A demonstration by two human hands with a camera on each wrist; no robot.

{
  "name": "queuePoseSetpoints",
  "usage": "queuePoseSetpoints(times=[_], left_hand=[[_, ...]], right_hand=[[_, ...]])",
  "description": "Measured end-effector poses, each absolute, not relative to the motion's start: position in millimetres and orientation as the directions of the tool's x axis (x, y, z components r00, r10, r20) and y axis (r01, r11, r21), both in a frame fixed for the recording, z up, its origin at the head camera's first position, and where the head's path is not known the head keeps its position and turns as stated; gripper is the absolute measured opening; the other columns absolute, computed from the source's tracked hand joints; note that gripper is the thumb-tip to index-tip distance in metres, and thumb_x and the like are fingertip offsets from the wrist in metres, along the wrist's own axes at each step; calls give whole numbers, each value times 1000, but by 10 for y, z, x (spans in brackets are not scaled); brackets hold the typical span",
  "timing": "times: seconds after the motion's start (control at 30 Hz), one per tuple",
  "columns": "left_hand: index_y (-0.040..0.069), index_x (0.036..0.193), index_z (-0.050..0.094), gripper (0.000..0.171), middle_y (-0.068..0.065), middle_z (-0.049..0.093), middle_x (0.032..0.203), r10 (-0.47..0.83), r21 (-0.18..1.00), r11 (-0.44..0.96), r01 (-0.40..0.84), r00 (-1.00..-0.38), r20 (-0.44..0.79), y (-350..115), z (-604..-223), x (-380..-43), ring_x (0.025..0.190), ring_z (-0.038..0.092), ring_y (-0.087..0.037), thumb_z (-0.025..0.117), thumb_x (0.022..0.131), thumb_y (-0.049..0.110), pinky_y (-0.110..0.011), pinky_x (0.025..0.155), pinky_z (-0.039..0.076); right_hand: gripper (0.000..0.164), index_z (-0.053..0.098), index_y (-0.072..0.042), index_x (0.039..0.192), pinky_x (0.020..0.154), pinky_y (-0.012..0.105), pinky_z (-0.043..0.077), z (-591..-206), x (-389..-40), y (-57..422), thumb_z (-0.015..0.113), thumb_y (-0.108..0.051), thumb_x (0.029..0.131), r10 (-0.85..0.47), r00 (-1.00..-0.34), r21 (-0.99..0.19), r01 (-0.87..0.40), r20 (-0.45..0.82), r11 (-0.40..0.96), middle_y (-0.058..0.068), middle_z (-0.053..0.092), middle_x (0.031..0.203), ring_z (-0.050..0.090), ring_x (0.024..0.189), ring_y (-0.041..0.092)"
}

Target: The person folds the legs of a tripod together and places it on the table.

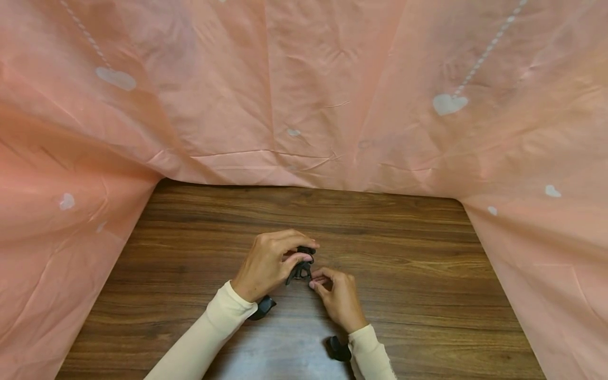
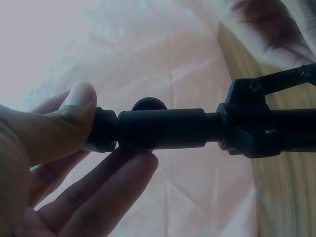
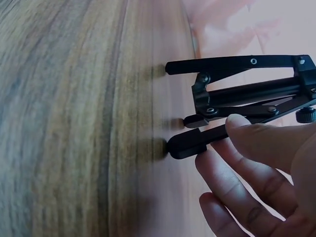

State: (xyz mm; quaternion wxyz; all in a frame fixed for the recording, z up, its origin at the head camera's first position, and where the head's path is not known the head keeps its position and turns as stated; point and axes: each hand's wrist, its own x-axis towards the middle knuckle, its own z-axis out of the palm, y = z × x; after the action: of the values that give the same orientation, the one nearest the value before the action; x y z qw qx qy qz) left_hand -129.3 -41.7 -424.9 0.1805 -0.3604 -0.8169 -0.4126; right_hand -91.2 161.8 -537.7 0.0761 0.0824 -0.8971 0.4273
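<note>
A small black tripod (image 1: pixel 300 271) stands upright on the wooden table, its legs folded partly outward. My left hand (image 1: pixel 272 261) holds it from above, thumb and fingers around the knurled top of its column (image 2: pixel 163 128). Lower down, my right hand (image 1: pixel 343 300) pinches one leg (image 3: pixel 215 134) between thumb and fingers, close to its rounded foot. Another leg (image 3: pixel 227 63) and the hinged braces around the centre post show in the right wrist view. A small knurled knob (image 2: pixel 149 103) sticks out from the column's side.
A brown wood-grain table (image 1: pixel 404 253) lies under both hands. Peach-coloured cloth (image 1: pixel 309 95) printed with pale hearts hangs behind the table and along both sides. Dark wrist-worn devices (image 1: pixel 263 308) sit at both cream sleeves.
</note>
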Motion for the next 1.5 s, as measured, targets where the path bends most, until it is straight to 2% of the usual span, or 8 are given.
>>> queuePoseSetpoints(times=[0.17, 0.43, 0.63, 0.83, 1.13, 1.33, 1.5], left_hand=[[17, 104, 80, 24, 6, 80, 101, 440, 558, 388, 733, -679, 587, -407, -4263, -1301, 95, 76, -8, 87, 84, 7, -29, 82, 62], [18, 100, 79, 18, 8, 78, 98, 417, 587, 373, 719, -694, 587, -391, -4265, -1305, 95, 75, -5, 86, 86, 10, -28, 84, 61], [19, 98, 78, 19, 9, 78, 95, 403, 606, 365, 706, -707, 581, -380, -4257, -1319, 92, 75, -4, 86, 84, 8, -27, 79, 61], [20, 95, 78, 24, 10, 78, 94, 370, 662, 350, 662, -747, 552, -386, -4241, -1320, 91, 75, -4, 88, 82, 3, -22, 73, 60], [23, 95, 79, 30, 10, 79, 96, 336, 713, 331, 618, -783, 523, -408, -4276, -1343, 94, 76, -7, 89, 79, 0, -22, 72, 60], [23, 95, 79, 30, 9, 79, 97, 327, 757, 297, 582, -807, 492, -428, -4303, -1356, 92, 77, -9, 89, 80, -2, -20, 69, 61], [23, 97, 80, 29, 10, 79, 98, 336, 752, 306, 584, -805, 489, -451, -4335, -1375, 95, 76, -8, 88, 82, 1, -23, 72, 62]], right_hand=[[16, 82, -12, 92, 70, 23, 61, -5389, -898, 1614, 89, -2, 82, -67, -980, -761, -187, 186, 621, 0, 81, 83, 78, 77, 11], [14, 82, -13, 90, 70, 22, 61, -5372, -913, 1603, 89, -3, 81, -44, -979, -751, -181, 198, 635, -2, 81, 82, 78, 76, 10], [12, 83, -11, 89, 69, 22, 60, -5365, -939, 1593, 89, -4, 81, -40, -977, -744, -185, 209, 642, -2, 81, 81, 77, 74, 9], [13, 83, -14, 89, 70, 25, 60, -5370, -968, 1565, 90, -8, 81, -32, -971, -718, -195, 235, 668, -4, 81, 80, 77, 74, 7], [13, 83, -14, 87, 69, 25, 61, -5423, -1005, 1531, 91, -8, 80, -12, -971, -725, -188, 241, 662, -3, 81, 80, 77, 74, 8], [13, 83, -13, 87, 69, 24, 61, -5471, -1010, 1510, 91, -6, 80, -13, -969, -750, -199, 246, 631, -2, 81, 80, 77, 74, 9], [13, 82, -13, 89, 69, 24, 61, -5517, -1009, 1496, 90, -5, 81, -12, -972, -768, -193, 235, 611, -1, 81, 81, 77, 75, 9]])
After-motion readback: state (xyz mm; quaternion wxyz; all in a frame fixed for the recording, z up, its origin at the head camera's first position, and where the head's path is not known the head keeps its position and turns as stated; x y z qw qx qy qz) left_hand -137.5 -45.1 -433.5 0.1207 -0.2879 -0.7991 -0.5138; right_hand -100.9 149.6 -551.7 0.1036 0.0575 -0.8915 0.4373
